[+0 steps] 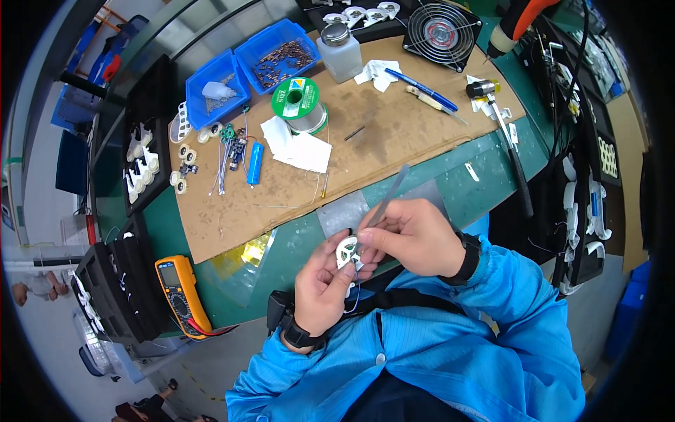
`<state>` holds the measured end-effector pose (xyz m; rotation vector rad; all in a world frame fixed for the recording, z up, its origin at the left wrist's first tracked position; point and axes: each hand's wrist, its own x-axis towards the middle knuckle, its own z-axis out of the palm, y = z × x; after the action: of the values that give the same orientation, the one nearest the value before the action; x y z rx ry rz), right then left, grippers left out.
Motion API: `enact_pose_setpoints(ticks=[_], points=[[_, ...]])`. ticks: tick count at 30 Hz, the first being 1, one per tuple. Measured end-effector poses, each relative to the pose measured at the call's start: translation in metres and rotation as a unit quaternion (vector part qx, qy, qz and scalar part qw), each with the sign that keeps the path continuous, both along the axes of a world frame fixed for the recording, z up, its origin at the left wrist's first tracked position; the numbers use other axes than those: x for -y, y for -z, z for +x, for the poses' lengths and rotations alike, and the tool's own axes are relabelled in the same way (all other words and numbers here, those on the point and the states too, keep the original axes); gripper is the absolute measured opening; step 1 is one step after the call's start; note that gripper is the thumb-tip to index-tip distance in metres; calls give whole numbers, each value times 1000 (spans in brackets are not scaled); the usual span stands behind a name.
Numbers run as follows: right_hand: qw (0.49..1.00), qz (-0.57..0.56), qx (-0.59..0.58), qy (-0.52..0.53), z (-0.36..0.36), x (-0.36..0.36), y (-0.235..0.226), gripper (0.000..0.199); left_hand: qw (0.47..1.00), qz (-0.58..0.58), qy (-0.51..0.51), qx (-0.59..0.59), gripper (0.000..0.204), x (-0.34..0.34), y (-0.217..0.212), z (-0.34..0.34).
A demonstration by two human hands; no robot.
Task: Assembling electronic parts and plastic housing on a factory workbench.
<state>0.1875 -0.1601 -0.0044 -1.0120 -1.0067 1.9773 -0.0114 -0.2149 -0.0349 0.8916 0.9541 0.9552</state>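
Close to my body, my left hand (320, 285) pinches a small white plastic housing (346, 252) between thumb and fingers. It has a round, openwork face, and a thin blue wire (357, 288) hangs from it. My right hand (420, 239) grips slim grey metal tweezers (392, 191), their back end pointing up and away. The tip reaches down to the housing, partly hidden by my fingers, so I cannot tell exactly what it touches. Both hands are just off the front edge of the green bench mat (295, 257).
On the cardboard sheet (380, 133) stand a solder spool (301, 105), blue parts bins (278, 56) and a pump bottle (340, 53). A hammer (510, 144) and pens (422, 90) lie right, near a fan (441, 34). An orange multimeter (181, 295) rests left.
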Motion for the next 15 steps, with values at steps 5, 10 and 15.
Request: enact_pose_setpoints(ticks=[5, 10, 15], points=[[969, 202, 141, -24, 6, 1, -19, 14, 1000, -12, -2, 24, 50, 0, 0, -2], [914, 342, 217, -23, 7, 2, -15, 13, 999, -17, -5, 33, 50, -1, 1, -1], [894, 383, 229, -38, 6, -1, -12, 13, 999, -14, -2, 36, 50, -1, 1, -1]])
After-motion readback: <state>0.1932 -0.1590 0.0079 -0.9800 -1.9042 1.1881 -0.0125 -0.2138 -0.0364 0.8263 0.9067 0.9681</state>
